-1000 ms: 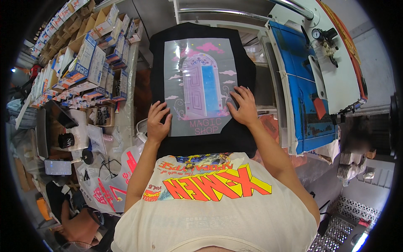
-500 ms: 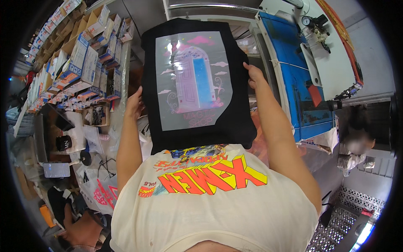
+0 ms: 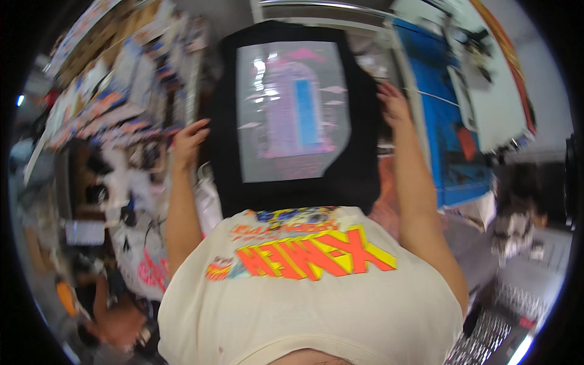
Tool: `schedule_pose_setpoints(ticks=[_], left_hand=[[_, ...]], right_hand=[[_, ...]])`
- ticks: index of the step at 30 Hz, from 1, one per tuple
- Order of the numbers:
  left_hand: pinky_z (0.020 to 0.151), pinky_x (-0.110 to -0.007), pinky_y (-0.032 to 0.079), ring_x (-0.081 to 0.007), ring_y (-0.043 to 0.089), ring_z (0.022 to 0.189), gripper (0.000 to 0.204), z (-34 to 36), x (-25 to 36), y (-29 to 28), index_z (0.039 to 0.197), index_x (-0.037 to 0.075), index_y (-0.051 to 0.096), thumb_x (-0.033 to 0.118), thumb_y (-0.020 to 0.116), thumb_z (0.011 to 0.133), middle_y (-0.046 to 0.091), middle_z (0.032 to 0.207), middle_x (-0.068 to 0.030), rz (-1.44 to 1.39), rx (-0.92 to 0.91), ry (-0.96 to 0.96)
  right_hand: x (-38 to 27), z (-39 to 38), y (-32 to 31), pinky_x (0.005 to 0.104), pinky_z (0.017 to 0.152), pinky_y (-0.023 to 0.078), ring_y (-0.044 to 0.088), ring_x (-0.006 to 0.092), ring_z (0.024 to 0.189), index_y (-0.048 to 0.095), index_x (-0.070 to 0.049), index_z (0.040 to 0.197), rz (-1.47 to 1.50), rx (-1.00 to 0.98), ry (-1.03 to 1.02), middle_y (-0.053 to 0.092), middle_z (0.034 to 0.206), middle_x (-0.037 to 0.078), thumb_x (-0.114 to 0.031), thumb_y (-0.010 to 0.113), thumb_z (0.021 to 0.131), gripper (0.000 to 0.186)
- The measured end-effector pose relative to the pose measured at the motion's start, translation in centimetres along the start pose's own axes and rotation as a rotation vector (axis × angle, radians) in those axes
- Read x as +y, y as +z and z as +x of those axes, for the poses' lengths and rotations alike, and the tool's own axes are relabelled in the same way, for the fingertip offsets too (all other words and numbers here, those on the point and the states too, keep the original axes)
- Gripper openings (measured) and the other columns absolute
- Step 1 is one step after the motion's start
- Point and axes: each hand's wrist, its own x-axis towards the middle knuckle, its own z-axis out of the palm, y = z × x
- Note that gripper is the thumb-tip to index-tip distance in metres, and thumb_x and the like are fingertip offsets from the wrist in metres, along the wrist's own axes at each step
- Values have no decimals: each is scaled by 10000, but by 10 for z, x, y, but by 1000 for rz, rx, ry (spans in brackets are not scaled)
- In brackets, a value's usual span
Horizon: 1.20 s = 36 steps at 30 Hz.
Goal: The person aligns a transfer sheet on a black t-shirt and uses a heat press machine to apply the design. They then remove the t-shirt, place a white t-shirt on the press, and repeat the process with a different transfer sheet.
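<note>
A black garment (image 3: pixel 359 164) lies spread out in front of me. On it is a clear film sheet (image 3: pixel 255 167) with a printed picture of a pink-purple arched door, half blue, with small clouds and lettering. My left hand (image 3: pixel 190 145) is beside the garment's left edge, fingers stretched and slightly apart. At the upper right edge is my right hand (image 3: pixel 395 104), its fingers also spread. Both sets of fingertips are at or very near the cloth; blur hides whether they touch. Neither hand appears to grip anything.
Right of the garment is a blue-covered machine (image 3: pixel 426 103) with a white panel and a gauge. Stacked cardboard boxes (image 3: pixel 131 73) fill the left. Nearer on that side are a plastic bag (image 3: pixel 143 261) and a phone-like screen (image 3: pixel 85 232). A metal rail (image 3: pixel 328 6) runs behind.
The view has shifted and blurred, so the garment appears a little further right and up. My hands have loosened from its edges, fingers now more stretched.
</note>
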Motion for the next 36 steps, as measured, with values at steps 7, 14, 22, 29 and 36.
schedule_pose_setpoints(ticks=[7, 14, 22, 29, 36], left_hand=[[872, -243, 503, -109, 652, 1002, 484, -1, 1, 1, 1340, 41, 669, 39, 729, 859, 710, 1231, -31, 37, -17, 100], [1088, -432, 449, -326, 593, 1244, 227, -51, 14, 84, 1093, 65, 760, 67, 728, 868, 687, 1270, -119, 562, 124, 627], [1149, -488, 388, -329, 575, 1291, 288, -61, 0, 112, 1119, 25, 745, 128, 774, 852, 706, 1242, -102, 642, 195, 661], [1159, -488, 379, -332, 571, 1298, 297, -62, -2, 112, 1129, 28, 745, 106, 776, 845, 703, 1257, -103, 614, 199, 653], [1030, -471, 457, -307, 625, 1132, 218, -47, 10, 110, 1020, 15, 722, 141, 775, 851, 709, 1070, -113, 573, 245, 636]], right_hand=[[-2, 2, -13, 375, 1042, 469, 611, 267, 1223, 613, -56, 1351, -455, 80, -87, 639, 1375, 118, -39, 651, 927, 427], [14, -123, 74, 487, 1097, 424, 540, 397, 1274, 705, -47, 1135, -1159, -180, -965, 643, 1283, 178, -200, 758, 830, 345], [34, -140, 72, 511, 1123, 397, 501, 413, 1316, 673, -49, 1167, -1231, -218, -928, 593, 1355, 174, -258, 761, 846, 392], [36, -141, 72, 506, 1120, 398, 500, 414, 1315, 677, -52, 1166, -1216, -211, -940, 594, 1349, 177, -255, 769, 838, 396], [29, -105, 64, 450, 989, 486, 613, 351, 1151, 711, -67, 1076, -1137, 17, -956, 683, 1161, 141, -245, 767, 843, 298]])
